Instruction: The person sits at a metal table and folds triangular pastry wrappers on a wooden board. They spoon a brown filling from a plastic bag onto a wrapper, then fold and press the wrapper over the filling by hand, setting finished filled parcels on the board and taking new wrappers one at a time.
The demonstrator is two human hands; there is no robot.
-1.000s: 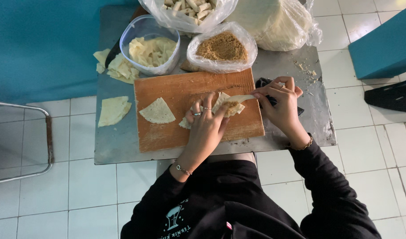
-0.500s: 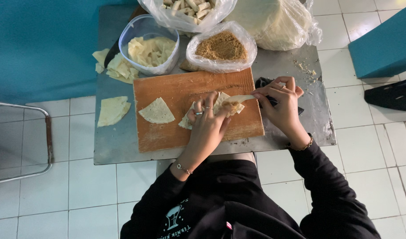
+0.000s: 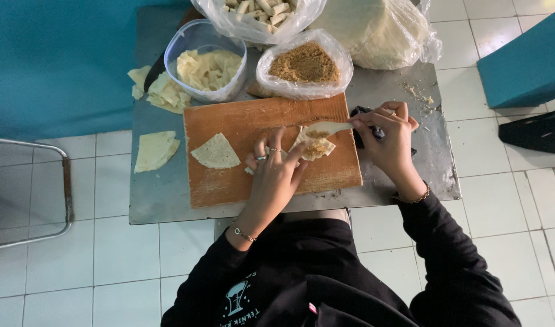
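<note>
The wrapper (image 3: 313,147) I am filling lies on the right half of the wooden board (image 3: 229,181), with a small heap of crumbly brown filling on top of it. My left hand (image 3: 276,172) presses its fingertips down on the wrapper's near-left edge, fingers spread and flat rather than closed on anything. My right hand (image 3: 386,136) is closed on the handle of a pale spoon (image 3: 329,128), whose bowl rests over the filling.

I judge the main risk to be the filling: it looks loose, so a push from the spoon could scatter it over the wrapper's edge onto the board. The sheet looks thin, and hard pressure from my fingertips or the spoon could tear it.

Just left on the board lies a spare folded wrapper (image 3: 215,151), apart from my hand. Another sheet (image 3: 155,149) lies on the metal table (image 3: 168,200), left of the board. Beyond the board stand the open bag of brown filling (image 3: 304,65), a clear bowl of wrapper scraps (image 3: 206,68), and more bags at the far edge. A careless sweep of my right wrist could knock the filling bag.
</note>
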